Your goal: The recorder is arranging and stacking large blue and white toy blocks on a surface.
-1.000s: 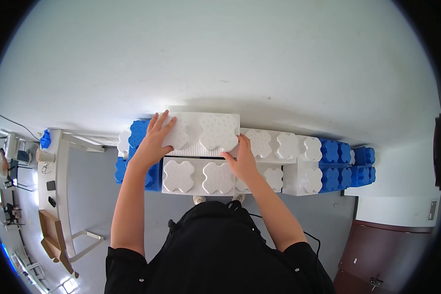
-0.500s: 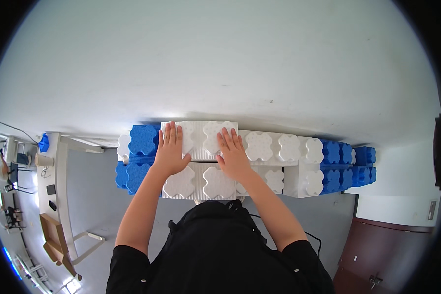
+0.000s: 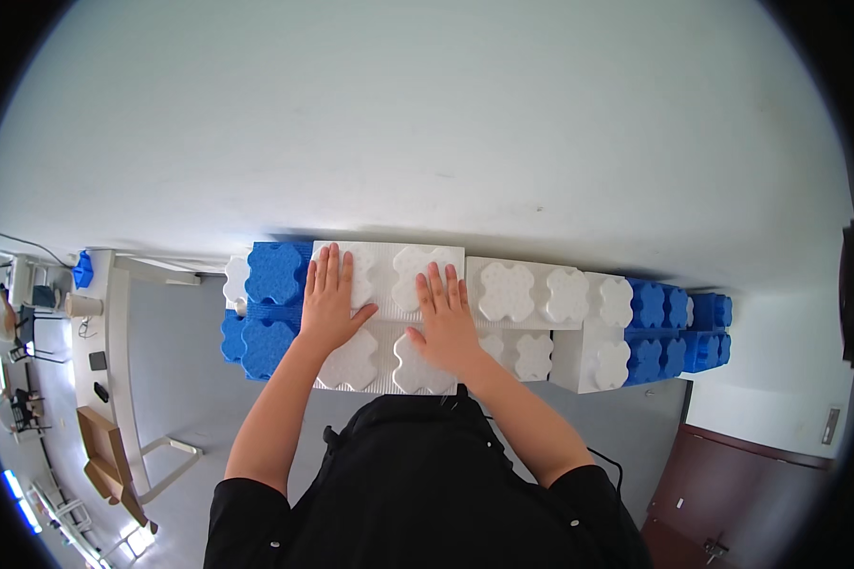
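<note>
Right now you are pressing your left hand and right hand, fingers flat and ungripping, on the white block just right of the blue block.

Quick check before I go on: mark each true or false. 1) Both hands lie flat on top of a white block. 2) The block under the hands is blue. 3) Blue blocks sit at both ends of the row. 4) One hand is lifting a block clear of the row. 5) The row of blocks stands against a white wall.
1) True: the left hand and the right hand lie palm down on the white block.
2) False: it is white; a blue block sits just left of it.
3) True: more blue blocks are at the right end.
4) False: both hands press flat, holding nothing.
5) True: the white wall is right behind the row.
</note>
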A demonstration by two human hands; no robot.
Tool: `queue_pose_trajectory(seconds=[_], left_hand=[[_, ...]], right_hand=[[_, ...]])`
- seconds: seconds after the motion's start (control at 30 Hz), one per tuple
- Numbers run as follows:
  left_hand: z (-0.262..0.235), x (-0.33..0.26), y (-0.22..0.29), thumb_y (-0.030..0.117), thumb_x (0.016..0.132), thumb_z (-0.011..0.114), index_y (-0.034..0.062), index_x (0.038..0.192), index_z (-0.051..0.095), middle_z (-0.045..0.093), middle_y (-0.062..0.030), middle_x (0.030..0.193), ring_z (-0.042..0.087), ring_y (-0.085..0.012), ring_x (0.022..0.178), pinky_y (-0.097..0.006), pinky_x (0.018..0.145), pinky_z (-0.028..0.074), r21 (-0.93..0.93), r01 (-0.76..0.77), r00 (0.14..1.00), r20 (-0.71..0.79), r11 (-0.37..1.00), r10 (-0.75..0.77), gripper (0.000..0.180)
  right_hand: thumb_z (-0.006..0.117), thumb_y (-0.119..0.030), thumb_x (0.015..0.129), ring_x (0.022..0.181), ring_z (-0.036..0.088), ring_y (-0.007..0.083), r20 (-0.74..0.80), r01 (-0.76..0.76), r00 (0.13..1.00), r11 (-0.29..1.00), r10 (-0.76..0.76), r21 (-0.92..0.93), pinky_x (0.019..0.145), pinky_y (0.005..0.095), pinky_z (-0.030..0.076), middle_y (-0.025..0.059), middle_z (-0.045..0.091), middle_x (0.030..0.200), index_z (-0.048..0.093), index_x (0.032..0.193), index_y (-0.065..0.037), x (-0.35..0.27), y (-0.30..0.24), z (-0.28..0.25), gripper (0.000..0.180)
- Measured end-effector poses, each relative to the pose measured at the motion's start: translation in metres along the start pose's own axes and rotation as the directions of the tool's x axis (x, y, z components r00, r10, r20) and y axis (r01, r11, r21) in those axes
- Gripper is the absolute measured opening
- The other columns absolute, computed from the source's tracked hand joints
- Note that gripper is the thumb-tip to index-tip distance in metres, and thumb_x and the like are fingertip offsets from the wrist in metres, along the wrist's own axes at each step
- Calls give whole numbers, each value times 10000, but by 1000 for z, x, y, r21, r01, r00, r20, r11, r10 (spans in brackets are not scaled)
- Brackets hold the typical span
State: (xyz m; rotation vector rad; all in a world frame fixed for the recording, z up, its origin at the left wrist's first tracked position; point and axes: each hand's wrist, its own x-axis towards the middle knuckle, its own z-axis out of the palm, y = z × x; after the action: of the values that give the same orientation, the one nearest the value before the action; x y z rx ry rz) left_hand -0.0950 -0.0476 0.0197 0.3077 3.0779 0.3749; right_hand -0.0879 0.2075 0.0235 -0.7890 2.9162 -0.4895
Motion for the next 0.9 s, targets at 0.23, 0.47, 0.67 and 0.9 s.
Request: queue_pose_trajectory(seconds=[0.23,0.47,0.67,0.9], left_hand=[[11,2,2,573,951,644,-43,1639,238,149,-292,1721,112,-440,1613,-545,1307,93,17,11,1000,17,1000,-11,1009],[20,5,5,561,973,603,-36,1650,211,111,-291,1730,80,-427,1621,-540,1308,61,15,18,998,67,1000,-19,983],[23,0,4,494,995,591,-21,1645,251,143,-262,1735,100,-407,1622,-525,1311,72,4,19,1000,23,1000,-19,896],[27,0,-2,411,996,605,14,1648,275,183,-231,1736,138,-378,1620,-505,1313,95,33,22,999,-46,999,-20,832]], right_hand=[[701,-457,925,1586,80,534,5,-3,1000,999,3,44,1262,658,135,259,109,1736,224,1647,23,0,8,11,990],[625,-547,967,1609,10,487,27,-33,999,999,32,40,1276,638,93,222,55,1755,196,1667,-6,-1,22,31,983],[665,-422,965,1606,40,492,32,-32,999,992,28,125,1277,629,114,250,84,1744,171,1669,-16,-7,20,22,951],[707,-203,910,1571,159,535,-149,-61,984,966,101,253,1270,608,182,314,174,1702,302,1629,-6,-93,52,3,848]])
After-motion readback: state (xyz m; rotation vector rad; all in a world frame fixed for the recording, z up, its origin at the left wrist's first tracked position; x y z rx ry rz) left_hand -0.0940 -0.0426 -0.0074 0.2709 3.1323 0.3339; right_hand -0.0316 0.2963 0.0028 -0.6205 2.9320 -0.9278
